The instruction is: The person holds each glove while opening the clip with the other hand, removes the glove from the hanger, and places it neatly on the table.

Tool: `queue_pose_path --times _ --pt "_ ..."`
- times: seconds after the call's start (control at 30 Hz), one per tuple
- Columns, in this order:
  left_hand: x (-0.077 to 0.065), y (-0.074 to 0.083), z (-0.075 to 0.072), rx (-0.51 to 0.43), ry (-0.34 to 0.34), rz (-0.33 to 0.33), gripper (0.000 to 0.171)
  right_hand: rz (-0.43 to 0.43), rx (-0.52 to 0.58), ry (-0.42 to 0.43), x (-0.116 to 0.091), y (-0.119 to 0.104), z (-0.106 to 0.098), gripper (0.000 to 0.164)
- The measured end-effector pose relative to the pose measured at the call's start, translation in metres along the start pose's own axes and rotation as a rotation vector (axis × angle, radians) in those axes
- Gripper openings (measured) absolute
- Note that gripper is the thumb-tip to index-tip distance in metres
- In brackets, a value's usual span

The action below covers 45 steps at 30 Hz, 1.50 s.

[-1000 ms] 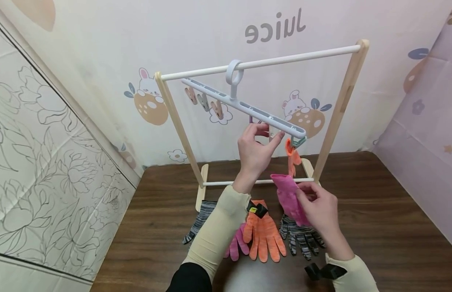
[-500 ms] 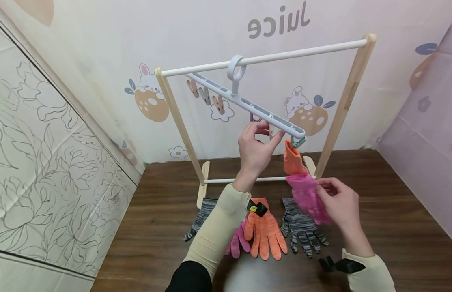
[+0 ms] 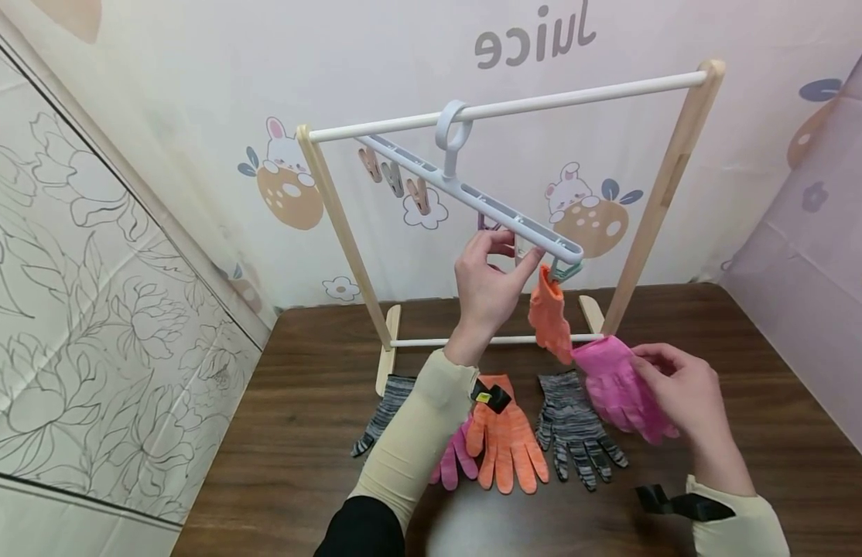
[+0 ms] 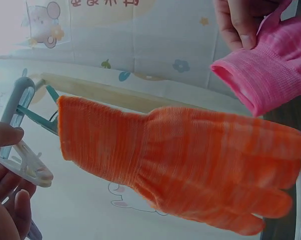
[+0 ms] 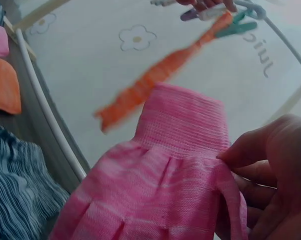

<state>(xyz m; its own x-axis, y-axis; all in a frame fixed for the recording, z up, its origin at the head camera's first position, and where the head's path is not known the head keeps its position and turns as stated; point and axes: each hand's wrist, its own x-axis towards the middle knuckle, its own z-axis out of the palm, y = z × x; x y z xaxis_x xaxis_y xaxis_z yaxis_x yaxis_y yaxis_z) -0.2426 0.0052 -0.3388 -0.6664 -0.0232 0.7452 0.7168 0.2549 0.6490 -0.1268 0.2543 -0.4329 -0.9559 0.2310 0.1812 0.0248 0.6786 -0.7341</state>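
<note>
My left hand [image 3: 488,286] is up at the right part of the pale clip hanger [image 3: 466,193], its thumb and fingers pinching a white clothespin [image 4: 34,170]. Beside it, a green clothespin [image 3: 566,271] at the hanger's end grips the cuff of an orange knit glove [image 4: 190,160], which hangs freely. Low at the right, my right hand [image 3: 685,394] pinches a pink knit glove [image 3: 620,391] by its side, just below the cuff. In the right wrist view the pink cuff [image 5: 185,117] points up and the glove's fingers hang down.
A wooden rack [image 3: 654,205] with a white top rod [image 3: 577,99] bears the hanger. Several clothespins [image 3: 394,178] hang at its left. On the brown table [image 3: 292,402] lie an orange glove [image 3: 506,452], a striped grey glove [image 3: 573,422], another grey one [image 3: 385,410] and a pink one [image 3: 455,460].
My right hand has moved right with the pink glove, away from the hanging orange glove. The orange glove has swung and turned. My left hand has stayed at the hanger.
</note>
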Motion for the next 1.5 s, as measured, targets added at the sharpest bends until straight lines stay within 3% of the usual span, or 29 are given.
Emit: queue_pose_path --times 0.27,0.53,0.83,1.23,1.5 --pt "-0.001 0.001 -0.001 -0.004 0.006 -0.005 0.028 0.09 0.017 -0.092 0.003 0.014 -0.009 0.041" --pt "-0.002 0.001 -0.001 -0.01 0.002 -0.003 0.031 0.095 0.053 -0.19 0.002 0.027 -0.015 0.037" --pt "-0.002 0.002 -0.002 -0.009 0.004 0.001 0.031 0.132 0.041 -0.261 0.005 0.041 -0.007 0.036" --pt "-0.003 0.0 -0.002 -0.006 0.003 0.004 0.031 0.221 -0.072 -0.24 0.009 0.061 0.002 0.038" --pt "-0.003 0.0 -0.002 -0.011 0.002 0.002 0.031 0.219 -0.189 -0.234 0.011 0.066 0.001 0.038"
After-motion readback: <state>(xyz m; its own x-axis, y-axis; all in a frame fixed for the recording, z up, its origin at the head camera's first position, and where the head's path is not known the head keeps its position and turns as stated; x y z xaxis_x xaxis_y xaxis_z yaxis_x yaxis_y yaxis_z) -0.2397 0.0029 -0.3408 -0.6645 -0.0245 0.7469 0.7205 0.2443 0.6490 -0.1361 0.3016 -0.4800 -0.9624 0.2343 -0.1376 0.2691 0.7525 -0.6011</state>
